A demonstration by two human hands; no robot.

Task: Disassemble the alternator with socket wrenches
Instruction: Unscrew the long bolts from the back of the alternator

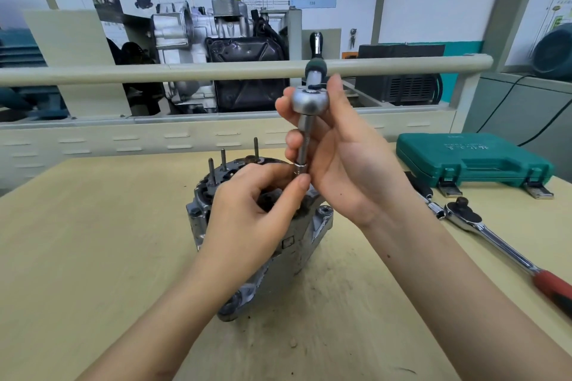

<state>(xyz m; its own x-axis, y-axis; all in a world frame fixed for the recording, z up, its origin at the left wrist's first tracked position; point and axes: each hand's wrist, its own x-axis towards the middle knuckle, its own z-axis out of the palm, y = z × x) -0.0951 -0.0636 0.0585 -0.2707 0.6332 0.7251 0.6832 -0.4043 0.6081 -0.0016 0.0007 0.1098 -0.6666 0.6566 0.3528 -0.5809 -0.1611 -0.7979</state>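
The grey alternator (297, 244) stands on the wooden table (93, 241), with three long bolts (223, 161) sticking up from its top. My right hand (343, 164) holds a small ratchet wrench (310, 99) upright above the alternator, fingers curled round its extension bar. At the bar's lower end sits a small socket (301, 168). My left hand (247, 210) pinches that socket end between thumb and fingers, just over the alternator's top. The hands hide much of the alternator's upper face.
A larger ratchet wrench (483, 229) with a red handle lies on the table to the right. Behind it sits a shut green tool case (470, 161). A rail (154, 73) and an engine display (223, 49) stand beyond the table's far edge.
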